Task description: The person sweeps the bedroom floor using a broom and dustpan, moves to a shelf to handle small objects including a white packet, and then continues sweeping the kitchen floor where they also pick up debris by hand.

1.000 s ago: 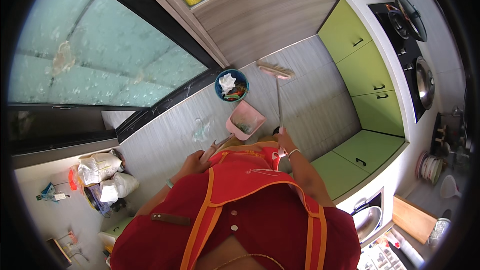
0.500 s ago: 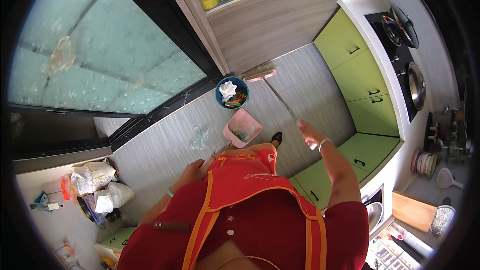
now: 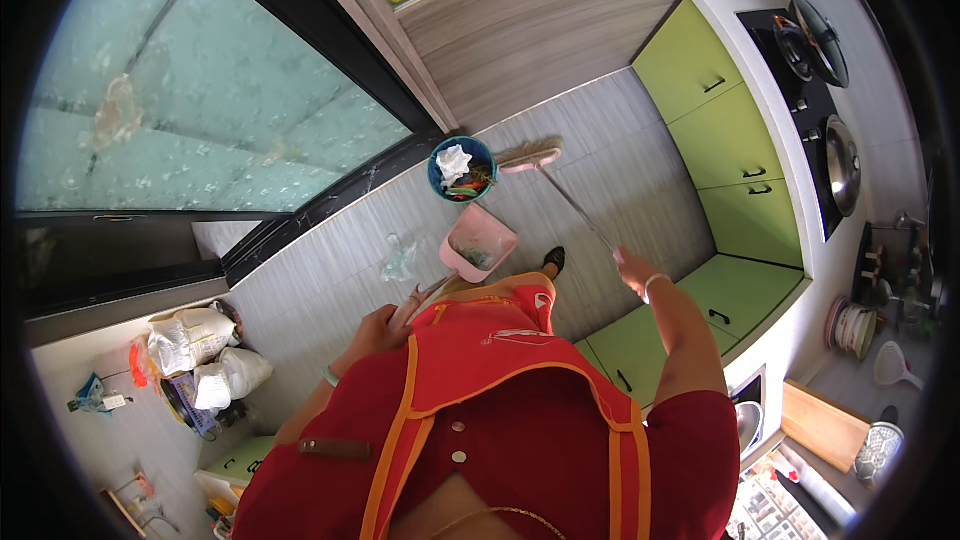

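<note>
My right hand (image 3: 637,273) is closed round the handle of a broom (image 3: 575,208). The broom's pink head rests on the floor, bristles toward the wall, just right of a blue trash bin (image 3: 434,176). My left hand (image 3: 378,328) is closed on the handle of a pink dustpan (image 3: 452,258). In the pan lie some greenish scraps, too small to name. The dustpan sits on the floor in front of the bin, which holds crumpled white paper (image 3: 453,162) and vegetable-like waste. A crumpled clear plastic bag (image 3: 402,258) lies left of the dustpan.
Green cabinets (image 3: 690,100) line the right side under a counter with a black stove (image 3: 812,155). A dark-framed glass door (image 3: 220,110) stands at the left. White sacks (image 3: 190,340) are on the floor at lower left. My shoe (image 3: 554,258) shows beside the dustpan.
The broom head has moved slightly right and nearer, away from the bin. My right hand has shifted a little right and down. The dustpan stays by the bin.
</note>
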`<control>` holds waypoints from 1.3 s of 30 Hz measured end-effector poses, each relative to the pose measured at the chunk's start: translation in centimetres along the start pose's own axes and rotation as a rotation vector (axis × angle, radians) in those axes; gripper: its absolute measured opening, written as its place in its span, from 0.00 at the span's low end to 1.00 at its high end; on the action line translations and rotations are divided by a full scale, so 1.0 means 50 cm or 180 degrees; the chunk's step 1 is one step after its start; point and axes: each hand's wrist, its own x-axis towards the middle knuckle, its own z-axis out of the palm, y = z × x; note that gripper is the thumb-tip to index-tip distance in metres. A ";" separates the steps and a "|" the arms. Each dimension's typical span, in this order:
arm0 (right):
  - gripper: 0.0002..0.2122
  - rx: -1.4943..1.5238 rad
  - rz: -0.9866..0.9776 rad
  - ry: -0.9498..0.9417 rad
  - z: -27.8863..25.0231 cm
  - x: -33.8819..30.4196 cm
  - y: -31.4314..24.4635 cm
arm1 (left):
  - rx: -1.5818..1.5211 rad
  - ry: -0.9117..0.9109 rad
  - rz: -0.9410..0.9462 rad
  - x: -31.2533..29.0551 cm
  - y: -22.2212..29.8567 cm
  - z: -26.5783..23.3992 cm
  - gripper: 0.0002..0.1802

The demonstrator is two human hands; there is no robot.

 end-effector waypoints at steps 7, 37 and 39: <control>0.22 0.0484 0.0584 -0.0304 0.192 -0.215 0.079 | 0.0073 -0.0200 0.0315 0.028 -0.044 -0.055 0.15; 0.05 0.3947 0.0767 0.0799 0.582 0.029 0.078 | 0.0586 -0.0382 0.0635 -0.038 -0.179 -0.138 0.15; 0.12 0.3149 0.0844 0.0750 0.628 -0.088 0.017 | 0.0464 -0.0298 0.0508 -0.051 -0.204 -0.131 0.15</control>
